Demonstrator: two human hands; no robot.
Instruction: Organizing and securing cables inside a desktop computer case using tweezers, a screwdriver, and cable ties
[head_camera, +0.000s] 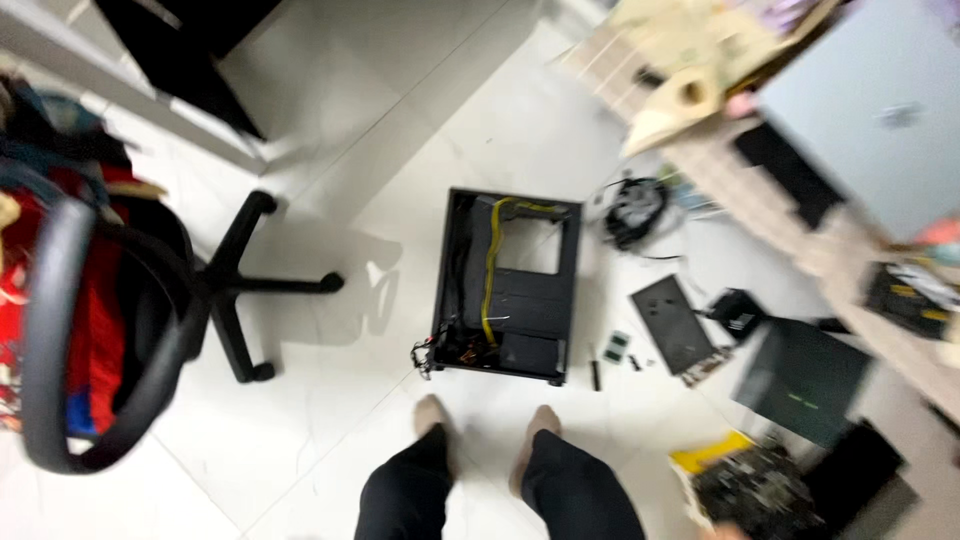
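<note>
One open black computer case (510, 285) lies on the white tiled floor (330, 410) just ahead of two bare feet (430, 415), a yellow cable (490, 265) running inside. Neither hand is in view. One black office chair (130, 300) stands left; loose parts (680, 325) lie right.

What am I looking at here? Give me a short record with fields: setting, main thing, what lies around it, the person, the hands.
setting: white tiled floor, seen from above
main thing: open black computer case lying on the floor, a yellow cable running through it
right of it: flat dark rectangular panel, black coil of cables, dark circuit board on a yellow sheet
left of it: black swivel office chair draped with red cloth
person: stands just before the case, bare feet, black trousers
hands: not in view
</note>
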